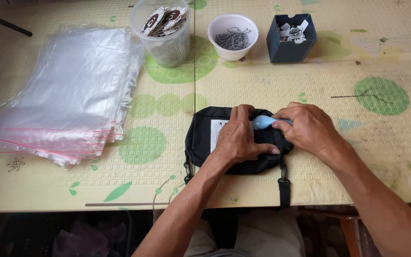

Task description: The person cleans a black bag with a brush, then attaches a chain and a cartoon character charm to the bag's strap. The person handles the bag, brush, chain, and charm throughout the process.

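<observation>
A small black bag point(200, 138) with a white label lies on the table near the front edge, its strap hanging over the edge. My left hand point(239, 138) presses flat on top of the bag, fingers spread over it. My right hand point(305, 126) grips a light blue tool point(263, 122) whose rounded end shows between the two hands, right at the bag's upper edge. The tool's tip is hidden by my fingers.
A stack of clear plastic bags point(67, 90) with red seal strips lies at the left. At the back stand a clear tub of round tags point(162, 31), a white bowl of metal pins point(232, 37) and a dark blue box of tags point(291, 38).
</observation>
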